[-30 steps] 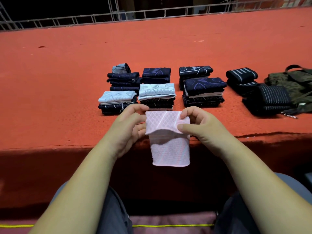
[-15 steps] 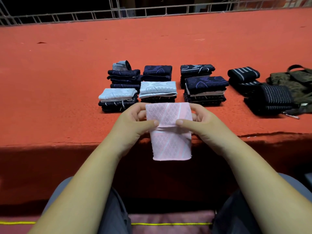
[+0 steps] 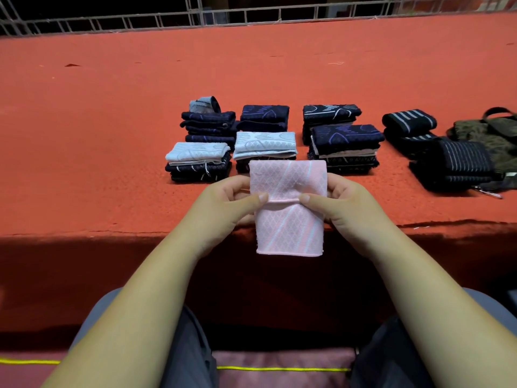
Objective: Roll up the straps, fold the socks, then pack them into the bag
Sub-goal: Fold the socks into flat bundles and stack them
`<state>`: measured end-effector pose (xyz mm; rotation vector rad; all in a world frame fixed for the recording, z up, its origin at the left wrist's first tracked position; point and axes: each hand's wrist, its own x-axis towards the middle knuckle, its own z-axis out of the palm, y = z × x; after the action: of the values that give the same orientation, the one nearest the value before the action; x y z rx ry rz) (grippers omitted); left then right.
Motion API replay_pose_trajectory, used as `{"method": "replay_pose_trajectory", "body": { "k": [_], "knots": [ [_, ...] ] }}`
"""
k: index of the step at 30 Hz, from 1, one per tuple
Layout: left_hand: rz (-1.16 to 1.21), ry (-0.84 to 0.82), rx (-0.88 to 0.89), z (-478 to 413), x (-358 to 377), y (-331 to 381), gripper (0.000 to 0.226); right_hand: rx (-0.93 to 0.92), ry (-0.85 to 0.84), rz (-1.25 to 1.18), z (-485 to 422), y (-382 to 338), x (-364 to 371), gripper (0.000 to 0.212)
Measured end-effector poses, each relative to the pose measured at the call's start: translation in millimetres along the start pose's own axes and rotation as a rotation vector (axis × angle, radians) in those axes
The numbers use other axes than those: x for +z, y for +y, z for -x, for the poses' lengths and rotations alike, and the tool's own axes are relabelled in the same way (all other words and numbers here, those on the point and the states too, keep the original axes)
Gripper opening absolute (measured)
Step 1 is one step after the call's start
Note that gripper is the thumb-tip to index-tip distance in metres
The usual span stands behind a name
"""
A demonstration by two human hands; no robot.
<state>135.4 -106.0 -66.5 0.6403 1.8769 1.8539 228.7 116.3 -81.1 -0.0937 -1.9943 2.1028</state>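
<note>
A pink sock [image 3: 289,231] with a diamond weave is held upright over the near edge of the red table [image 3: 112,135]. Its top part is folded down toward me over the lower part, which hangs below the table's edge. On my feed, the left hand [image 3: 223,208] and the right hand [image 3: 349,211] grasp it from either side. Both sets of fingers [image 3: 256,198] are curled round the sock's edges, with the thumbs pressed on the flap's lower edge in front and the other fingers behind the cloth.

Just beyond the sock, six stacks of folded socks [image 3: 347,147] stand in two rows on the table. Most are dark navy, and two stacks in the near row are topped with pale blue ones. A loose grey-and-dark piece sits curled atop the far-left stack. To the right I make out dark rolled straps [image 3: 408,121] with pale stripes. Past these, at the frame's right edge, an olive bag [image 3: 492,135] lies on the table. A metal railing [image 3: 251,18] runs along the table's far side. Grey trousers [image 3: 190,345] show at the bottom.
</note>
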Motion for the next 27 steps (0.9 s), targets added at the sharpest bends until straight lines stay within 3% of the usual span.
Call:
{"method": "replay_pose_trajectory", "body": {
  "k": [7,14,21,27],
  "knots": [
    [-0.035,0.052,0.034,-3.1,-5.6,-0.8,0.02,-0.025,-0.05,0.082,3.0,-5.6,1.7,0.031],
    [0.128,0.011,0.022,-6.8,-14.0,-5.8,0.034,-0.059,-0.098,0.157,4.2,-7.1,-1.3,0.043],
    [0.25,-0.045,-0.102,-5.7,-18.3,-2.3,0.031,-0.076,-0.117,0.145,10.5,-9.9,1.5,0.03],
    [0.189,-0.087,-0.225,-3.1,-11.8,3.0,0.032,-0.01,-0.072,0.166,10.9,-13.3,-3.0,0.048]
  ]
}}
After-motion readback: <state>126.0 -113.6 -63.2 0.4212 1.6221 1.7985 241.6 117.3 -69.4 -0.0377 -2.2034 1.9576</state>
